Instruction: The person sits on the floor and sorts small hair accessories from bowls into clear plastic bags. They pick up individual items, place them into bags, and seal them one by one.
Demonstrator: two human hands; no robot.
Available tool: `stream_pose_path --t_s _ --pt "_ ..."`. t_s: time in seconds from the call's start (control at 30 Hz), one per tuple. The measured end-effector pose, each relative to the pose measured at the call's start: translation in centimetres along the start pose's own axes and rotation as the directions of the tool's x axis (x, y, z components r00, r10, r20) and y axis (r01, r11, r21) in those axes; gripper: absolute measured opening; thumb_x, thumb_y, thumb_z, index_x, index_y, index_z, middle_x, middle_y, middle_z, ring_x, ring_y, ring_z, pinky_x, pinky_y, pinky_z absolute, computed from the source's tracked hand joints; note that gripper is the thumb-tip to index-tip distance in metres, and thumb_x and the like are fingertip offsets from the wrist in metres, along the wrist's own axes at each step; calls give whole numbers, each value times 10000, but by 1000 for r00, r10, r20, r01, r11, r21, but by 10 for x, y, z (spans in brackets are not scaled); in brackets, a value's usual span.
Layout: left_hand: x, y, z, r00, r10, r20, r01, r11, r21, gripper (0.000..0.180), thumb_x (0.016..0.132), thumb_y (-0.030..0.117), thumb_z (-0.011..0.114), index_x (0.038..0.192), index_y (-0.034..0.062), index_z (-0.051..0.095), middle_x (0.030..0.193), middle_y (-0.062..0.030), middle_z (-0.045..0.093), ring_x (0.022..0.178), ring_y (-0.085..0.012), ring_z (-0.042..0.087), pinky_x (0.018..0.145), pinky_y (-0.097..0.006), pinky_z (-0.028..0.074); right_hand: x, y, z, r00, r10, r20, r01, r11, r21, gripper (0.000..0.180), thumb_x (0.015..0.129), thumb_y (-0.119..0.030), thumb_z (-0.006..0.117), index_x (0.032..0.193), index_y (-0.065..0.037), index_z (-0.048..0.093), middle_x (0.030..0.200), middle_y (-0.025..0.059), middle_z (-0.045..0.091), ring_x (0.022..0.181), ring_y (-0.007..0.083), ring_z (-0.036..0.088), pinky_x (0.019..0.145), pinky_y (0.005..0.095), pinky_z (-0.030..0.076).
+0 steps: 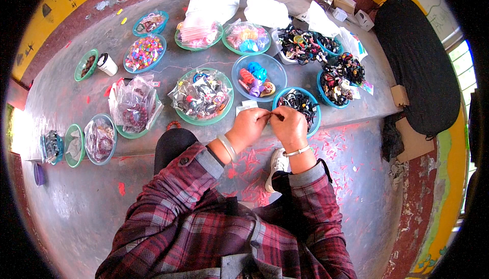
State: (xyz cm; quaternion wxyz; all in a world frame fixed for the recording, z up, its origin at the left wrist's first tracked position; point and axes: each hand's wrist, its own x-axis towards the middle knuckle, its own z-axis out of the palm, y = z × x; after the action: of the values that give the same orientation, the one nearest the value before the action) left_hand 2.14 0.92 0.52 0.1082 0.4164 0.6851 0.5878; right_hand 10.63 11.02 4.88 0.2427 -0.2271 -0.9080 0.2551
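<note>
Both my hands meet in front of me, fingertips pinched together just over the near edge of the raised ledge. My left hand [248,126], a pale bangle on its wrist, is closed. Against it my right hand [290,125], wearing a light bracelet, is closed too. Something small and dark seems to show between the fingertips, too tiny to name. Right behind my right hand stands a blue bowl [317,121] with black hair ties [297,101]. A small white card [247,104] lies just beyond my left hand. Farther back, a clear blue bowl [277,70] holds colourful hair pieces.
Bowls of bagged trinkets [201,95], bagged beads [133,100] and colourful beads [146,52] spread leftward. More hair ties [300,44] fill containers at the right back. White bags [214,5] lie behind. A long black object [417,65] stands at far right. Red scraps [249,169] litter the floor.
</note>
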Motion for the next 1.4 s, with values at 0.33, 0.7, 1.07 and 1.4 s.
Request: stream_pose_path --t_s 0.33,0.7,1.07,1.4 --pt "5 -7 -9 887 -383 257 458 659 -596 227 879 125 499 976 -58 590 903 -107 624 805 -171 617 702 -278 520 10 15 -4 932 296 207 -360 813 457 114 712 -98 623 753 3 654 634 56 622 564 90 558 521 225 434" --pt "7 -7 -21 870 -431 241 452 500 -739 207 888 165 488 975 -7 562 881 -99 621 740 -141 614 613 -265 527 7 28 -41 863 435 259 -491 598 633 94 752 -60 587 787 20 622 659 46 604 559 98 574 484 187 433" --pt "7 1 -23 878 -388 279 445 451 -774 198 882 119 492 952 -53 560 912 -133 603 823 -185 601 742 -280 510 -77 144 -126 840 539 -62 -493 805 330 117 708 -104 634 730 8 661 646 41 610 571 107 552 523 246 435" --pt "6 -9 -12 885 -363 292 449 494 -745 173 878 102 494 926 -48 567 894 -130 608 817 -197 608 704 -280 520 -222 243 -153 704 709 -52 -708 693 -136 161 689 -148 657 791 -27 687 732 111 659 670 164 619 629 285 481"
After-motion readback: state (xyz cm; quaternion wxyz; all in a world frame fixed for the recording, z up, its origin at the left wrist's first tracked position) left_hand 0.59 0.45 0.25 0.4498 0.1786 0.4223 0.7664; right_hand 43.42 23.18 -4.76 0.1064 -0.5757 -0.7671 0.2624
